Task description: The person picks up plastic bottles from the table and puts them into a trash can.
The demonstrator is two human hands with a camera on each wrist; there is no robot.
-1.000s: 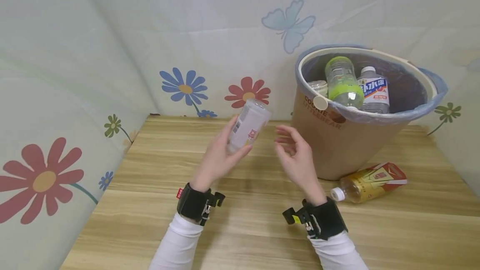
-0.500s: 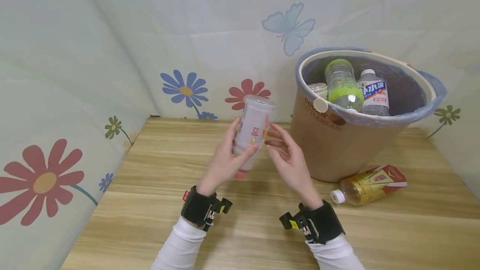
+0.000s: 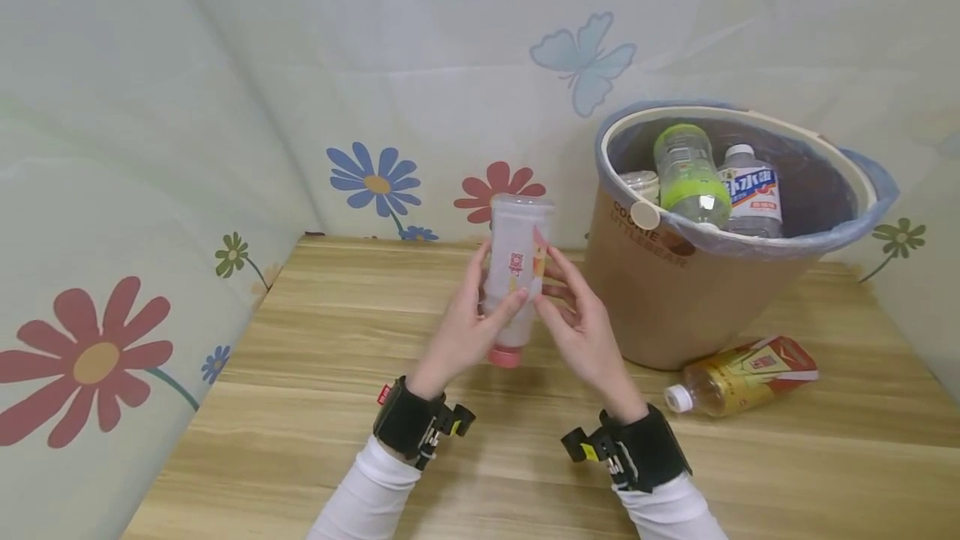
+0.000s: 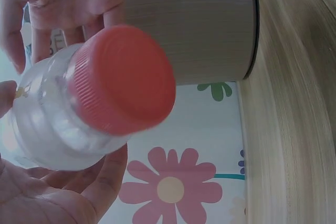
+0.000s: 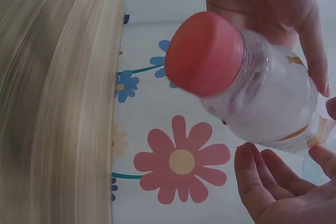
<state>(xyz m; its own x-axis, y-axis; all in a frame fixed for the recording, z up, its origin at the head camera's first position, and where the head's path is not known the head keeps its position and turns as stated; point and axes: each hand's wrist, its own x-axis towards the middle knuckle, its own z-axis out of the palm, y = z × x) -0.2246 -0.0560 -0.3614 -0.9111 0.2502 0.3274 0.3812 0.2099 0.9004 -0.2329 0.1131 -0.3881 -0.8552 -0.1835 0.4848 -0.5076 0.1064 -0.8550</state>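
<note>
An upside-down clear plastic bottle with a pale label and a red cap is held above the table in the head view. My left hand grips its left side, thumb across the front. On the other side, my right hand has its thumb and curled fingers at the label's edge. Seen from the left wrist, the red cap points toward the camera, with a palm on either side of the bottle. The right wrist view shows the same cap and right-hand fingers beneath the bottle.
A brown bin with a blue liner stands at the back right, holding a green-labelled bottle, a white-capped bottle and another container. A yellow-and-red labelled bottle lies before it on the wooden table.
The left hand has turned the bottle from a slant to nearly upright, cap down, bringing the red cap into view. My right hand has moved left onto the bottle's side.
</note>
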